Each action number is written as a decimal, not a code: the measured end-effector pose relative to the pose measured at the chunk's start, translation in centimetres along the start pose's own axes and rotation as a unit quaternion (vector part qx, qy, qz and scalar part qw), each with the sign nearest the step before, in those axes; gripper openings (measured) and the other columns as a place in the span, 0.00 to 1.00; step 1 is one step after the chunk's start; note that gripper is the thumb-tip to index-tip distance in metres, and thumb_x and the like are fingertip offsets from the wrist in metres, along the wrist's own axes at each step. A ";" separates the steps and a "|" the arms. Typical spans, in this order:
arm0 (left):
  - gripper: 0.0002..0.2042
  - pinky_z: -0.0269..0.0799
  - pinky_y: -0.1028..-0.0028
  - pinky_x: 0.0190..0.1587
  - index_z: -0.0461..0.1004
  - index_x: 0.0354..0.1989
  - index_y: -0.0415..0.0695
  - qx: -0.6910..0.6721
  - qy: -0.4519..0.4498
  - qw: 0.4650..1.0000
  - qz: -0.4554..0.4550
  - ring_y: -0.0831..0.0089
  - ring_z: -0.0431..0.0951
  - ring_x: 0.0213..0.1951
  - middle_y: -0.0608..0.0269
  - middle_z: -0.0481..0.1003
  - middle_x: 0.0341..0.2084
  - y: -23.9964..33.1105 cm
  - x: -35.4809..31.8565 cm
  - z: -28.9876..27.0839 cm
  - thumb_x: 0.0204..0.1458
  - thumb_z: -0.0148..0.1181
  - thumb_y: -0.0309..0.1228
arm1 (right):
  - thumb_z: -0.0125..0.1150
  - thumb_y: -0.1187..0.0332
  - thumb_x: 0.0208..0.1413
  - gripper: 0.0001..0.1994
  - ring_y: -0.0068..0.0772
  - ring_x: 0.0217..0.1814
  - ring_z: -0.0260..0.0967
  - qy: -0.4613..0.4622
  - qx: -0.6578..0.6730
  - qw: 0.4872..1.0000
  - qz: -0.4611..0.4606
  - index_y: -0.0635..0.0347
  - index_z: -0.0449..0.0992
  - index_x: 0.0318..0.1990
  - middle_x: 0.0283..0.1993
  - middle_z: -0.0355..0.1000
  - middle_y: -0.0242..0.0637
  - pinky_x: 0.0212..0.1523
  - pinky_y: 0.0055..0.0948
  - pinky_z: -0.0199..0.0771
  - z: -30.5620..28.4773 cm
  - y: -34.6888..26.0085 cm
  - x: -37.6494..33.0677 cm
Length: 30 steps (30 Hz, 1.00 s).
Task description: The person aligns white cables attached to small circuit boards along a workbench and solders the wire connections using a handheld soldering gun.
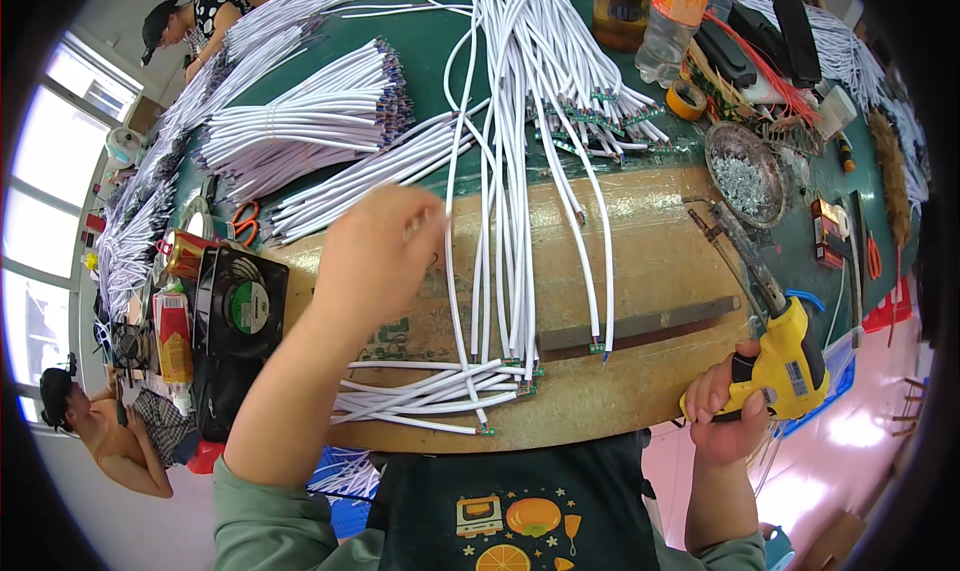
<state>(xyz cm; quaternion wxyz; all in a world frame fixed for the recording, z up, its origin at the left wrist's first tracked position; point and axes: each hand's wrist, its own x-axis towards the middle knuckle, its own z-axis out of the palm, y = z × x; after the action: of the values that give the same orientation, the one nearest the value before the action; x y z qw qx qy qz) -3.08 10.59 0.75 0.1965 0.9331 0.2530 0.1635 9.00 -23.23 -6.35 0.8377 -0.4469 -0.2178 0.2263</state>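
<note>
My right hand (725,406) is wrapped round the grip of a yellow soldering gun (795,366), its metal tip end pointing away over the right of the brown work board (640,411). Slightly blurred, my left hand (385,256) is raised over the board with its fingers curled in; whatever they may hold is hidden. Just right of it, a long bunch of white cables (512,221) with small green circuit boards at their ends runs toward me. Several shorter white cables (425,399) lie crossed at the near edge, below a dark metal bar (650,328).
A black fan (243,306) stands at the left, beside orange-handled scissors (244,223). Stacked white cables (310,111) lie beyond. Toward the right are a dish of metallic bits (742,171), a tape roll (686,100) and a plastic bottle (675,31). Two people work at far left.
</note>
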 end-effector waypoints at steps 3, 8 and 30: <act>0.08 0.71 0.60 0.43 0.77 0.36 0.42 0.043 0.101 0.991 0.074 0.55 0.76 0.40 0.55 0.76 0.33 -4.4 4.2 1.8 0.50 0.61 0.32 | 0.55 0.50 0.60 0.29 0.20 0.16 0.58 -0.004 0.016 1.000 -0.002 0.63 0.59 0.59 0.22 0.62 0.29 0.18 0.21 0.62 0.2 0.3 0.2; 0.08 0.71 0.59 0.45 0.76 0.36 0.42 0.188 0.062 0.979 0.045 0.52 0.75 0.40 0.53 0.75 0.35 -5.1 6.7 3.2 0.49 0.61 0.30 | 0.55 0.50 0.60 0.29 0.20 0.16 0.58 -0.004 0.018 1.000 0.001 0.63 0.59 0.59 0.22 0.62 0.29 0.19 0.21 0.63 0.0 0.3 0.4; 0.06 0.71 0.62 0.40 0.76 0.39 0.44 0.129 0.170 0.974 0.074 0.54 0.76 0.37 0.54 0.74 0.35 -3.3 6.9 0.4 0.54 0.58 0.27 | 0.64 0.53 0.54 0.31 0.23 0.16 0.60 0.031 0.059 0.998 0.022 0.64 0.62 0.58 0.22 0.64 0.31 0.20 0.26 0.64 0.6 0.1 0.5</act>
<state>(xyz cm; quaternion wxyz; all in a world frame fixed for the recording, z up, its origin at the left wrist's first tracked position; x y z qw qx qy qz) 1.37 16.76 0.37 0.0156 0.9252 0.2323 0.2998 9.03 -22.48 -6.04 0.8635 -0.4084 -0.1682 0.2434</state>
